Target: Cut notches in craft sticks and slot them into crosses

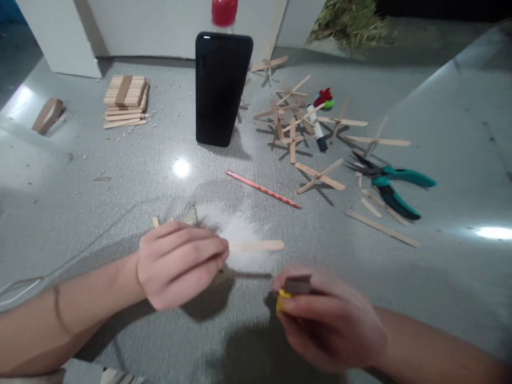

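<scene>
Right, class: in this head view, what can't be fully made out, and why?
Head view, wooden stick: left end hidden by the left hand.
Head view, yellow thing: mostly covered by the blurred right hand; identity unclear.
Head view, red-capped bottle: body hidden behind the phone.
Head view, dry grass: cut off by the top edge.

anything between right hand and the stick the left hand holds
Nothing visible stands between the right hand and the free end of the wooden stick; the pink pencil lies on the stick's far side, outside that gap.
</scene>
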Demonstrator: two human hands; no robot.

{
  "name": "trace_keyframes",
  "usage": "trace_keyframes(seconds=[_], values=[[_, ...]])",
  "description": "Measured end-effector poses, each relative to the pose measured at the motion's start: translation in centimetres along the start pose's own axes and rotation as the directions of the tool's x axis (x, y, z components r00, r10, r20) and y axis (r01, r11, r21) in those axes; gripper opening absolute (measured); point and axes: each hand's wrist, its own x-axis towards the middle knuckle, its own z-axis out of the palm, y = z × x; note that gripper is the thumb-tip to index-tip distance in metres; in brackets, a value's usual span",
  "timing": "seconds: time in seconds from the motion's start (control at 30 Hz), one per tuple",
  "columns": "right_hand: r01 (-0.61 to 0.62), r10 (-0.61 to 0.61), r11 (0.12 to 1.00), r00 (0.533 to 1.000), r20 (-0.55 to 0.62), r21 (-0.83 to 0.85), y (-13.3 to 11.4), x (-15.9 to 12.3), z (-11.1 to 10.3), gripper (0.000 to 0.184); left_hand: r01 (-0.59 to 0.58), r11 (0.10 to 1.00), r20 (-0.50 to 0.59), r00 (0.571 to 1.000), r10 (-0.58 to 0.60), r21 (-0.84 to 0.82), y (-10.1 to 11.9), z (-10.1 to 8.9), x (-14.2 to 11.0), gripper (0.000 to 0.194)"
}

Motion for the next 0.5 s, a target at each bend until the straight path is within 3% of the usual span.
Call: trace_keyframes(seconds=[0.03, 0.07, 0.1, 0.17, 0.23, 0.27, 0.37, 0.43, 0.5], values=[[-0.050, 0.053, 0.997, 0.997, -0.056, 0.055, 0.1, 0.2, 0.2, 0.039, 0.153, 0.985, 0.015, 0.988, -0.152, -0.081, 0.1, 0.5, 0.0, 0.016], [-0.106, 0.118, 0.988, 0.988, -0.105, 0.112, 0.2, 0.4, 0.4, 0.041, 0.330, 0.927, 0.044, 0.944, -0.327, -0.180, 0.4, 1.0, -0.1, 0.015], [-0.155, 0.177, 0.975, 0.975, -0.135, 0.160, 0.4, 0.5, 0.7, 0.041, 0.498, 0.817, 0.104, 0.865, -0.491, -0.291, 0.6, 1.5, -0.2, 0.013], [-0.236, 0.283, 0.936, 0.946, -0.157, 0.261, 0.7, 0.6, 1.2, 0.039, 0.741, 0.490, 0.225, 0.631, -0.742, -0.459, 1.0, 2.4, -0.4, 0.010], [-0.268, 0.332, 0.891, 0.935, -0.122, 0.367, 0.8, 0.6, 1.5, 0.037, 0.812, 0.234, 0.342, 0.461, -0.819, -0.535, 1.3, 3.0, -0.5, 0.008], [-0.273, 0.341, 0.869, 0.935, -0.098, 0.414, 0.9, 0.4, 1.6, 0.037, 0.815, 0.116, 0.404, 0.399, -0.823, -0.568, 1.3, 3.2, -0.5, 0.012], [-0.291, 0.354, 0.811, 0.935, -0.030, 0.507, 0.9, 0.0, 1.5, 0.032, 0.775, -0.146, 0.569, 0.309, -0.762, -0.616, 1.5, 3.2, -0.4, 0.024], [-0.312, 0.367, 0.773, 0.930, 0.013, 0.553, 0.9, -0.2, 1.5, 0.025, 0.766, -0.195, 0.618, 0.311, -0.722, -0.613, 1.6, 3.1, -0.2, 0.023], [-0.325, 0.365, 0.738, 0.929, 0.055, 0.591, 0.9, -0.2, 1.5, 0.021, 0.761, -0.189, 0.621, 0.329, -0.712, -0.620, 1.8, 2.9, 0.0, 0.016]])
